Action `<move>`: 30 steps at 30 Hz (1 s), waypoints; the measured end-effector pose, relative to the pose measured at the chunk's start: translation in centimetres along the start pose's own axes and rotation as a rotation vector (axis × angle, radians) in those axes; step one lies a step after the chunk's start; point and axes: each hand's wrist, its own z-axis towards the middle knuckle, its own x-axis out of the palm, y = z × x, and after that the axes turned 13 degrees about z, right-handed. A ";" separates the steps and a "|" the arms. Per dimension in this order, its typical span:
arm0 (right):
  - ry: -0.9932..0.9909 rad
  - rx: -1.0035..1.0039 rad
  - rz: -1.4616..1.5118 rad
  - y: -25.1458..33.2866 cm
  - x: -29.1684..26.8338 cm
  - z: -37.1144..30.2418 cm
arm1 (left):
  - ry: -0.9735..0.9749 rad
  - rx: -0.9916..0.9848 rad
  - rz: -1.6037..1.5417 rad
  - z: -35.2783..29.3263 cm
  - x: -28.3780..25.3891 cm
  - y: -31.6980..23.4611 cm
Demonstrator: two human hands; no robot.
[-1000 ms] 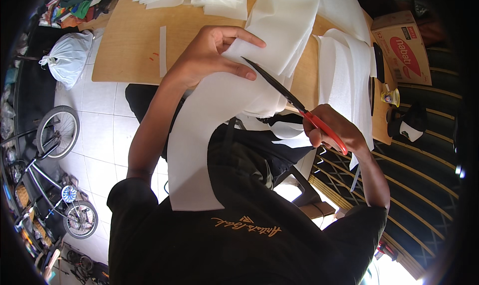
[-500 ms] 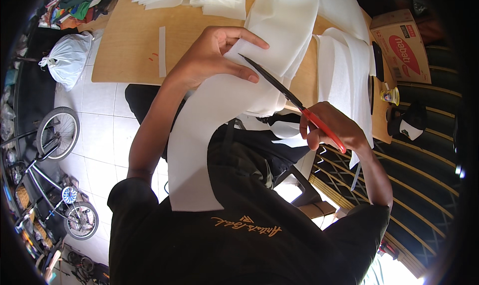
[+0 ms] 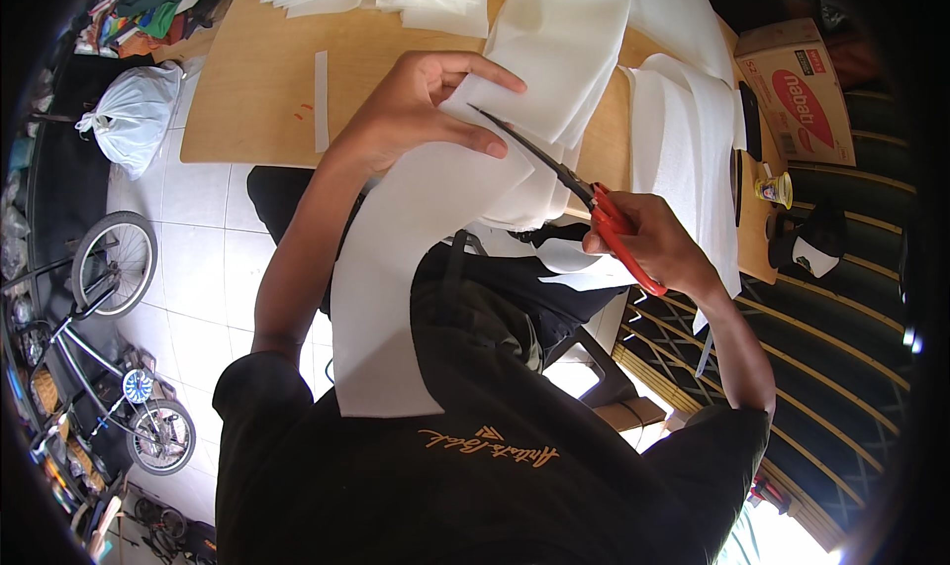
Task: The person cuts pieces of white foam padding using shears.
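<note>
Scissors with dark blades and red handles (image 3: 625,236) are gripped in my right hand (image 3: 658,243), whose fingers are wrapped round the handles. Their blades slant up and to the left over a curved strip of white sheet material (image 3: 381,278), and the tip lies between the thumb and fingers of my left hand (image 3: 435,105). That hand pinches the upper end of the strip, thumb below and fingers above. The strip bends down across my lap, its lower end resting against my black shirt. A cut edge shows along the blades, right of my left thumb.
Long white sheets (image 3: 564,41) lie on the wooden table (image 3: 257,90) beyond my hands, and more hang over its right side (image 3: 683,140). White stacks (image 3: 435,1) are at the far edge. A carton (image 3: 797,95) and yellow cup (image 3: 774,189) stand right; a bicycle (image 3: 104,367) is left.
My right hand and the scissors have shifted slightly left, and the handles have come closer together. A cut edge of the strip now shows beside the blades. My left hand has moved slightly left.
</note>
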 end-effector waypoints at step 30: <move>0.003 0.032 0.143 -0.6 0.2 -0.2 | -0.002 -0.003 0.029 0.1 0.3 -0.5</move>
